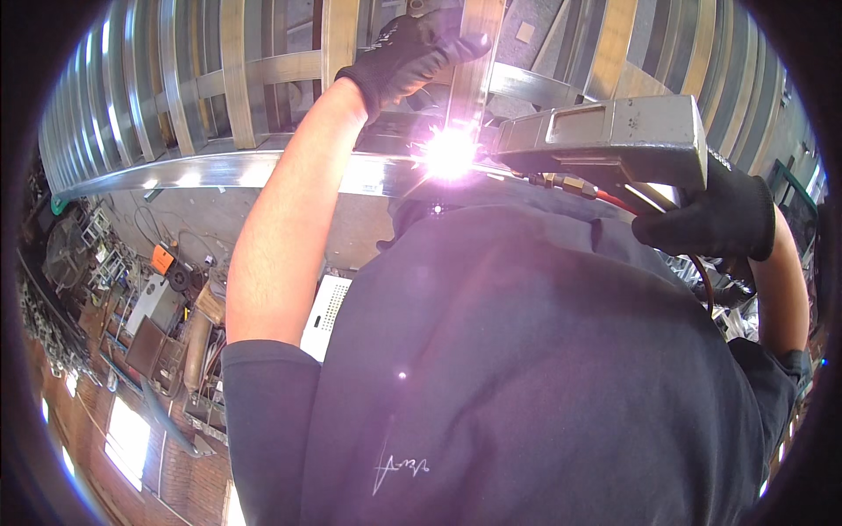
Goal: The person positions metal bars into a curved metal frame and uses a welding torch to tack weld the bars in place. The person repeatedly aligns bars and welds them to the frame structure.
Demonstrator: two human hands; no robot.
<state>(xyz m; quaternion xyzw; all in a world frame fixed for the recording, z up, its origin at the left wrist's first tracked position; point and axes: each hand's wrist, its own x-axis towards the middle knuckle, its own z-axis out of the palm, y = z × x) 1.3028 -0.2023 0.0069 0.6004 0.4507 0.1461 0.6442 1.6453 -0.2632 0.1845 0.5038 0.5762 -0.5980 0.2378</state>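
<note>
My right hand, in a black glove, is closed round the grip of a grey, boxy welding gun. A brass fitting and red hose run along the gun's underside. Its nose points left at a blinding white-pink arc, with sparks flying off. The glare hides the exact joint. Above it, my left hand, also black-gloved, is closed on an upright metal bar, with a finger across its face. The bar's lower end meets a long shiny rail at the arc.
More parallel metal bars stand along the rail on both sides, tied by a crosspiece. On the floor at the left lie a brown cylinder, an orange item and cluttered scrap. A white perforated box sits beside my left arm.
</note>
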